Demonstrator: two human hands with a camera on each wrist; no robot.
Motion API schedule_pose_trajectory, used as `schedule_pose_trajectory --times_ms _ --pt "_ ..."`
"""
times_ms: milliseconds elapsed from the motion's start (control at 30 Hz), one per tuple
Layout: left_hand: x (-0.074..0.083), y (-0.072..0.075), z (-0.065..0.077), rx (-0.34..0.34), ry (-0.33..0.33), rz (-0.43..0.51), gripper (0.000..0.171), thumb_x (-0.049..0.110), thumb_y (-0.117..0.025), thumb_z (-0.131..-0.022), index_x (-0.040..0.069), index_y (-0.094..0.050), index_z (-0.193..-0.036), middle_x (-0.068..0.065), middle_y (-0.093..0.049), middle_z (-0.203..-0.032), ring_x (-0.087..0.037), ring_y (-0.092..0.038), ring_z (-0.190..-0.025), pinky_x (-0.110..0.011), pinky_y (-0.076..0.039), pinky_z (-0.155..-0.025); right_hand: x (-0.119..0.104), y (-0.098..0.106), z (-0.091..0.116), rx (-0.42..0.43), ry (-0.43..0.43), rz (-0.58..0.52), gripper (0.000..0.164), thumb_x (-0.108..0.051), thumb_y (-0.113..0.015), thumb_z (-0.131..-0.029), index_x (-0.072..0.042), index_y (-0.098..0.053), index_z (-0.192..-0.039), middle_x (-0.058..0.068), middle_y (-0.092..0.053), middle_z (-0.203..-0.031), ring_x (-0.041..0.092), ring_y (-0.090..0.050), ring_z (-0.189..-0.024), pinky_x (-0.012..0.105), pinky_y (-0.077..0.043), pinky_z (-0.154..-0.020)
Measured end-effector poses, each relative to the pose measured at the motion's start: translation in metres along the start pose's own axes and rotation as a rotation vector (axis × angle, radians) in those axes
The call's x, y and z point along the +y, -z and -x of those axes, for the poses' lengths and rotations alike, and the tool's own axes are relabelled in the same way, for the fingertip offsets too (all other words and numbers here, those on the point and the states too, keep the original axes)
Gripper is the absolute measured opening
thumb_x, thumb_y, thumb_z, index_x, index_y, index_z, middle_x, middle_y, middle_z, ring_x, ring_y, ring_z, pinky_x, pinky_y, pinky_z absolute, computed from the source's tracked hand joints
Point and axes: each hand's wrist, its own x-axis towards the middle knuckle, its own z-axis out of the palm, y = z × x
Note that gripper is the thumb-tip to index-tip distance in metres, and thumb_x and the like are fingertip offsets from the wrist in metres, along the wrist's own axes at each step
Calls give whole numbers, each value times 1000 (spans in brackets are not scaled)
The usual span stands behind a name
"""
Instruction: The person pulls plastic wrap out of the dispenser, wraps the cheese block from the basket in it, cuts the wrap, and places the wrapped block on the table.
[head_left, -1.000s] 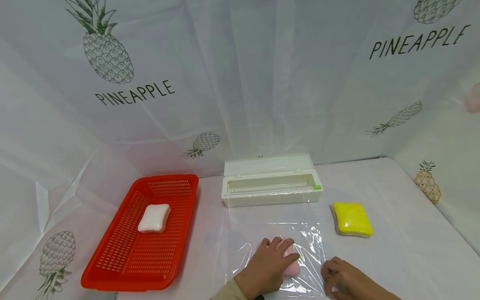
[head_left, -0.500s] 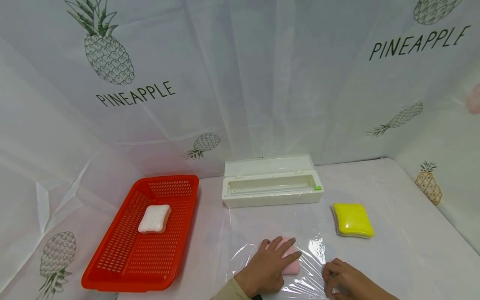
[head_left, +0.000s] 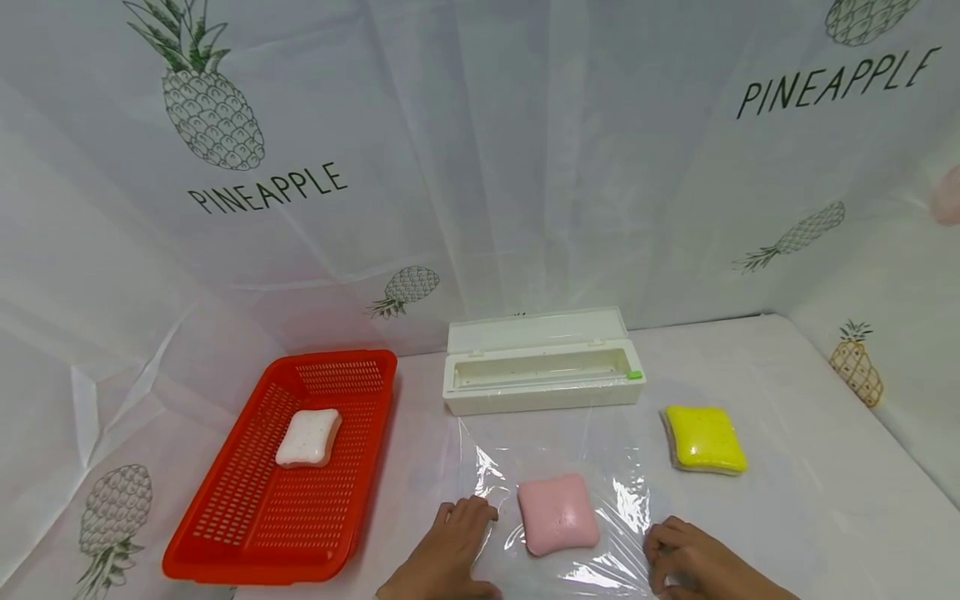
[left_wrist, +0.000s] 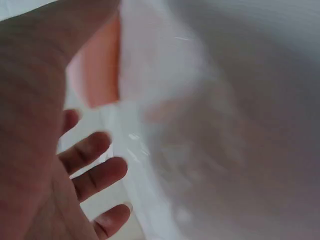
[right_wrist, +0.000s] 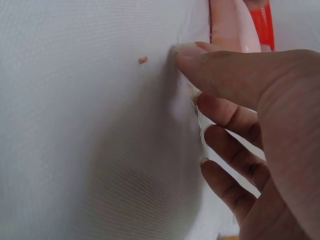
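Pink block lay on clear film between your hands

The pink block [head_left: 558, 514] sat on the clear film [head_left: 630, 500], in front of the white box [head_left: 543, 400]. It was nearly square, so no long axis stood out; its far edge ran crosswise, rising slightly towards your right. The film stretched from the box's front towards you, creased on your right. The box lay with its long axis left to right, its lid [head_left: 536, 332] raised and a green tab [head_left: 634, 375] at its right end.

Your left hand [head_left: 450, 550] was well spread, its fingers loosely bent over the film's left part, holding nothing; whether they touched it you could not tell. Your right hand [head_left: 690, 557] was nearly closed, thumb and index finger pinching the film's right edge.

PINEAPPLE was printed twice on the pale backdrop [head_left: 540, 167], left and right, among pineapple drawings [head_left: 213, 117]. On the white-covered table [head_left: 810, 475], a red basket [head_left: 307, 525] holding a white block [head_left: 306, 437] stood on your left and a yellow block [head_left: 705, 439] lay on your right.
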Motion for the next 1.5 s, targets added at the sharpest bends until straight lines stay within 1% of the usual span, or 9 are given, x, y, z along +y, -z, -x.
schedule_pose_trajectory --times_ms 200,267,567,800,900,1033,1200,1400,1500 --pt "-10 0 14 -253 44 75 45 50 -87 -83 27 -64 -113 12 -54 -104 -8 -48 -96 -29 -42 -84 3 1 3 28 51 -8 26 -12 -88 -83 -35 -76 -86 -17 -63 -105 2 -51 -96 24 -53 -78" --pt "-12 -3 17 -243 11 61 30 45 -84 -89 29 -67 -108 14 -56 -101 -7 -49 -94 -27 -42 -83 4 1 4 36 59 -24 27 -11 -88 -83 -35 -76 -88 -16 -64 -106 3 -52 -96 23 -53 -78" --pt "-14 -2 25 -12 -207 -169 32 62 -71 -92 30 -71 -93 16 -60 -87 -3 -47 -80 -19 -39 -76 1 14 4 10 -41 -150 20 -18 -82 -93 -36 -75 -92 -16 -65 -108 2 -56 -98 19 -55 -83" --pt "-17 8 21 63 81 258 12 20 -81 -93 23 -70 -97 16 -62 -88 -3 -50 -82 -22 -47 -77 -1 26 -4 164 -26 -245 22 -4 -78 -92 -22 -71 -104 -6 -71 -103 6 -61 -93 22 -53 -80" --pt "-19 7 18 149 159 337 17 10 -78 -93 23 -68 -97 16 -63 -89 -3 -50 -82 -24 -46 -76 0 26 -12 259 -122 -246 18 -1 -76 -94 -16 -70 -101 -6 -71 -94 4 -61 -85 22 -52 -74" --pt "-21 -2 14 249 182 347 18 7 -77 -94 22 -67 -97 16 -64 -89 -2 -52 -82 -23 -43 -75 3 20 -22 343 -239 -242 12 1 -75 -95 -10 -70 -96 -9 -67 -84 2 -56 -76 22 -50 -66" --pt "-21 -7 11 247 216 350 18 6 -76 -93 22 -69 -96 17 -63 -88 -3 -51 -83 -24 -41 -76 1 9 -29 377 -338 -197 12 3 -73 -94 -8 -69 -96 -12 -62 -80 -2 -51 -71 22 -48 -61" --pt "-11 -2 6 261 217 269 22 5 -79 -88 18 -70 -104 10 -64 -104 -12 -57 -97 -33 -46 -84 -27 11 -35 389 -604 -12 22 1 -72 -96 -13 -72 -112 -7 -70 -106 2 -57 -86 29 -56 -77" --pt "1 0 -1 289 154 172 30 18 -84 -85 20 -69 -111 7 -62 -113 -15 -57 -104 -35 -47 -89 -42 7 -41 406 -503 144 34 -7 -82 -90 -20 -71 -119 -9 -67 -119 7 -60 -99 35 -59 -87"
